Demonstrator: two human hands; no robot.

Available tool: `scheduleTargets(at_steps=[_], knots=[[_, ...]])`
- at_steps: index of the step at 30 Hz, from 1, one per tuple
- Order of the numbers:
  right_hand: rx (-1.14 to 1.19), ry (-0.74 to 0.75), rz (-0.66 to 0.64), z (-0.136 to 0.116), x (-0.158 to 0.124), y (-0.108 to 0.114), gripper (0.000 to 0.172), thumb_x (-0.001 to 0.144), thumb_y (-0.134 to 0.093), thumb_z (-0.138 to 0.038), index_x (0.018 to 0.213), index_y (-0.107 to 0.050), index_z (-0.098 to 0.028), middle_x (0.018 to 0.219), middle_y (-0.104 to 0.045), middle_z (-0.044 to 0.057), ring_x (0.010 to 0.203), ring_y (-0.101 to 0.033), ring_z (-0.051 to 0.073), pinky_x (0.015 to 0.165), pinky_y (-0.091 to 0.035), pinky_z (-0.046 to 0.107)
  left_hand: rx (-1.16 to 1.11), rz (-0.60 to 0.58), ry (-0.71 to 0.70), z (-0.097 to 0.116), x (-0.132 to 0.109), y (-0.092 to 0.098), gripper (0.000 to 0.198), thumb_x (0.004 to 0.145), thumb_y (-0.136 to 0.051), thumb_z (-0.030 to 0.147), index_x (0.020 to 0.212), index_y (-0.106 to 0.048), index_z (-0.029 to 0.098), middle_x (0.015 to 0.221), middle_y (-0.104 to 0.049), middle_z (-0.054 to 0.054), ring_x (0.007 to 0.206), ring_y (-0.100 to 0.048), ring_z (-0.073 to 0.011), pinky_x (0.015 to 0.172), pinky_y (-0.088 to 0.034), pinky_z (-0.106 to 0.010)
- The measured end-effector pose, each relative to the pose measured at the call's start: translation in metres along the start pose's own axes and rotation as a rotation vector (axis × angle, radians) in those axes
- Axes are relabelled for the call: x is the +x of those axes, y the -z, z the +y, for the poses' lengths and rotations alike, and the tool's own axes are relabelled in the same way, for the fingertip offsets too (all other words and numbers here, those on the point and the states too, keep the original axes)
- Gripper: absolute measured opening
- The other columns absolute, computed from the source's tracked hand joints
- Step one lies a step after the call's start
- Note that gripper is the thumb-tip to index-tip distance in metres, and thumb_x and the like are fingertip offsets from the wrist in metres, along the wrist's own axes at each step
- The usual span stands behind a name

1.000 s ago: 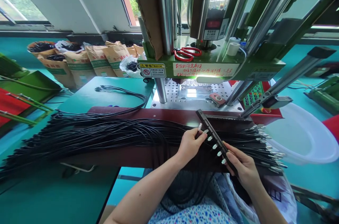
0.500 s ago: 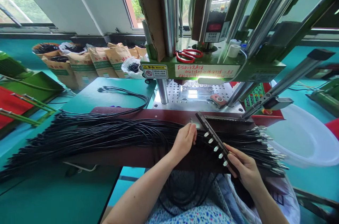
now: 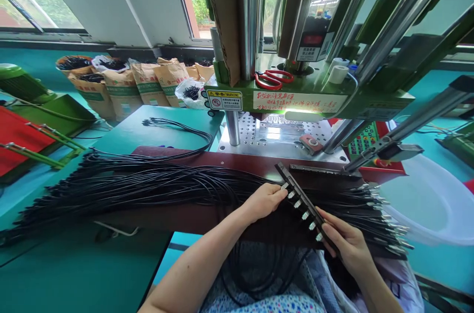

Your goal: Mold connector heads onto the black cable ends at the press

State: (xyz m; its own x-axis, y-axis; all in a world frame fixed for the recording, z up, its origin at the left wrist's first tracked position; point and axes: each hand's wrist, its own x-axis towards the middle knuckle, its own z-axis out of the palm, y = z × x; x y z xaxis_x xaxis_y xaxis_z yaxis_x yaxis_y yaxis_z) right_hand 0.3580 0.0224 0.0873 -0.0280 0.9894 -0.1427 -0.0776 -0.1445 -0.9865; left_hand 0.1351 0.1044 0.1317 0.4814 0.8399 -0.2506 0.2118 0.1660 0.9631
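Observation:
My right hand (image 3: 342, 241) grips the lower end of a dark metal bar (image 3: 301, 197), which tilts down to the right. Several silvery cable connectors (image 3: 305, 215) stick out along the bar's left side. My left hand (image 3: 264, 200) is closed, thumb and finger pinching a cable connector (image 3: 284, 186) at the bar's upper end. Whether that connector is seated in the bar, I cannot tell. Black cables (image 3: 255, 271) hang in loops below the bar, over the lap. A thick bundle of black cables (image 3: 155, 187) lies across the brown ledge (image 3: 174, 218) behind my hands.
Beyond the ledge stands a green press (image 3: 225, 76) with a perforated metal plate (image 3: 248, 137) and red scissors (image 3: 273, 79) on top. A second dark bar (image 3: 320, 170) lies on the ledge. Right is a white tub (image 3: 440, 199); paper sacks (image 3: 122, 91) stand at back left.
My left hand has moved right and slightly down, bringing a connector to the bar's upper end. My right hand still holds the bar. The whole view has shifted slightly.

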Motion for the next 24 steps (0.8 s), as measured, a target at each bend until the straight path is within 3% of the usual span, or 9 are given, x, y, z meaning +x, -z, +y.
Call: scheduleTargets(at_steps=[11, 16, 20, 24], knots=[[-0.105, -0.001, -0.041, 0.001, 0.002, 0.002, 0.038, 0.08, -0.062, -0.036, 0.115, -0.062, -0.021, 0.059, -0.057, 0.0, 0.039, -0.04, 0.006, 0.036, -0.028, 0.019, 0.03, -0.072, 0.022, 0.006, -0.003, 0.008, 0.042, 0.08, -0.04, 0.052, 0.053, -0.034, 0.019, 0.04, -0.034, 0.007, 0.038, -0.027, -0.0052, 0.04, -0.018, -0.022], [-0.334, 0.025, -0.143, -0.005, 0.001, 0.004, 0.047, 0.084, -0.053, -0.042, 0.123, -0.055, -0.016, 0.052, -0.049, -0.003, 0.036, -0.037, 0.007, 0.035, -0.027, 0.021, 0.06, -0.056, -0.019, -0.003, -0.002, 0.006, 0.043, 0.081, -0.038, 0.049, 0.05, -0.033, 0.019, 0.039, -0.034, 0.007, 0.038, -0.027, -0.0053, 0.042, -0.02, -0.022], [-0.615, 0.039, -0.255, -0.055, 0.022, 0.017, 0.05, 0.085, -0.048, -0.044, 0.125, -0.053, -0.014, 0.049, -0.046, -0.004, 0.038, -0.038, 0.008, 0.039, -0.032, 0.022, 0.061, 0.0, -0.1, -0.007, 0.002, 0.001, 0.045, 0.083, -0.034, 0.05, 0.05, -0.035, 0.019, 0.041, -0.036, 0.005, 0.041, -0.032, -0.0066, 0.045, -0.025, -0.023], [-0.957, 0.188, -0.466, -0.123, 0.069, 0.031, 0.05, 0.074, -0.058, -0.031, 0.122, -0.053, -0.019, 0.085, -0.065, 0.002, 0.072, -0.058, 0.018, 0.063, -0.045, 0.025, 0.0, 0.086, -0.155, 0.006, 0.02, -0.003, 0.044, 0.082, -0.034, 0.053, 0.057, -0.042, 0.018, 0.045, -0.04, 0.005, 0.042, -0.037, -0.0075, 0.045, -0.028, -0.022]])
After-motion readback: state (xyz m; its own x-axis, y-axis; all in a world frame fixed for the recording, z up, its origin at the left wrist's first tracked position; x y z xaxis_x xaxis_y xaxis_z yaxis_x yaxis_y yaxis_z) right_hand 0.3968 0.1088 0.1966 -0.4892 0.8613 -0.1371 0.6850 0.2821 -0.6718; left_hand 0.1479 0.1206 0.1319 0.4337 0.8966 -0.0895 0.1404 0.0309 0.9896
